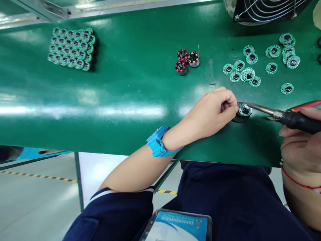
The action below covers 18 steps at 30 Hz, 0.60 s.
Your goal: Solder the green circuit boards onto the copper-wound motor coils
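Head view: left hand pinching round green PCB with its fingers, PCB on black cylindrical holder near front right edge of green worktop; right hand fingers wrapped round soldering iron, tip at PCB. Three assembled round units look done, back centre; loose green PCBs left, back right; packed block of PCBs back left

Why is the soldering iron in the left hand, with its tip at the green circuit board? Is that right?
No: the head view shows the soldering iron in the right hand, not the left, with its tip at the green circuit board.
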Motion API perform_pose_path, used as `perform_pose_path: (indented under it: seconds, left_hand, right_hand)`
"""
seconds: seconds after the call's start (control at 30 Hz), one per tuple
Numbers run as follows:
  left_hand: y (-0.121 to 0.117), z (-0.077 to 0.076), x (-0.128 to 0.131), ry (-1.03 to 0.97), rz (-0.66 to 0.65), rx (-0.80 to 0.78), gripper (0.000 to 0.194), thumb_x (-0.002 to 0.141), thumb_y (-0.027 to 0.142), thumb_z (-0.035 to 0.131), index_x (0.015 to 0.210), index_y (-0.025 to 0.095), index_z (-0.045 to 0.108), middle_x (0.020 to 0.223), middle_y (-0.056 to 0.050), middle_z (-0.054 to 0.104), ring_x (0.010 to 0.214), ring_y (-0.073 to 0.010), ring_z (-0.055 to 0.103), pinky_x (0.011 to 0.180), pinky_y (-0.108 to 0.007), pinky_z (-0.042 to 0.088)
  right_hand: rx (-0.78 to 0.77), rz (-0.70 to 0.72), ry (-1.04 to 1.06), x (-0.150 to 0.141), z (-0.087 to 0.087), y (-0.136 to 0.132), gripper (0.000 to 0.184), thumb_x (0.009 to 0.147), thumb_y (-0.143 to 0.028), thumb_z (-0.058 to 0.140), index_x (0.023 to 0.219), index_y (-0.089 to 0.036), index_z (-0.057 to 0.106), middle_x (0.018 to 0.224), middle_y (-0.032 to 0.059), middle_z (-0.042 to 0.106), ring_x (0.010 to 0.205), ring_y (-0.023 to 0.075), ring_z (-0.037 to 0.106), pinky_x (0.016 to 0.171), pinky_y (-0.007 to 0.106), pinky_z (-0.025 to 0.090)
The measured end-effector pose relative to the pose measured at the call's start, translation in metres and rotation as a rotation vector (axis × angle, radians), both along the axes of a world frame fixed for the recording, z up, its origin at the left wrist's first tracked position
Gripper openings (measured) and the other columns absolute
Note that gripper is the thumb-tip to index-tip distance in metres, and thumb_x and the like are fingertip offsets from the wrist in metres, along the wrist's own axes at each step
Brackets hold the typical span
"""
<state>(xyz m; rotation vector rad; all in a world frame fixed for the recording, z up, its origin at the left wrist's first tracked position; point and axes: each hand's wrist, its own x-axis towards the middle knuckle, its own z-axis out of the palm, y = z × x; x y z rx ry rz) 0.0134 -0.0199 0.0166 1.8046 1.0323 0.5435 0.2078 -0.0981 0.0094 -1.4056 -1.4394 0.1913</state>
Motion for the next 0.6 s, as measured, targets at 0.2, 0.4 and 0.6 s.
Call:
perform_pose_path:
  seconds: [0.2,0.4,0.6]
  left_hand:
    - [0.0001,-0.0004,0.0013,0.015,-0.011,0.03,0.017,0.083,0.007,0.05,0.07,0.017,0.053,0.071,0.001,0.053,0.07,-0.009,0.049,0.063,-0.026,0.042]
    - [0.0,-0.0005,0.0025,0.027,-0.005,0.037,0.018,0.081,0.005,0.049,0.068,0.017,0.051,0.07,0.001,0.052,0.069,-0.0094,0.048,0.063,-0.027,0.042]
    - [0.0001,-0.0004,0.0026,0.049,-0.003,0.048,0.018,0.081,0.006,0.048,0.068,0.018,0.051,0.07,0.001,0.052,0.069,-0.0099,0.047,0.063,-0.028,0.041]
  right_hand:
    - [0.07,-0.048,0.069,-0.0089,0.0022,0.0026,0.035,0.085,-0.053,0.059,0.093,-0.024,0.075,0.062,0.0031,0.063,0.045,0.0151,0.059,0.033,0.03,0.04]
    - [0.08,-0.005,0.059,-0.0057,-0.0011,0.0049,0.031,0.086,-0.049,0.057,0.093,-0.024,0.074,0.06,0.0025,0.061,0.045,0.0139,0.057,0.033,0.028,0.038]
    - [0.023,-0.025,0.092,-0.0091,0.0037,0.004,0.034,0.086,-0.05,0.058,0.092,-0.021,0.075,0.066,0.0034,0.065,0.049,0.013,0.059,0.035,0.028,0.038]
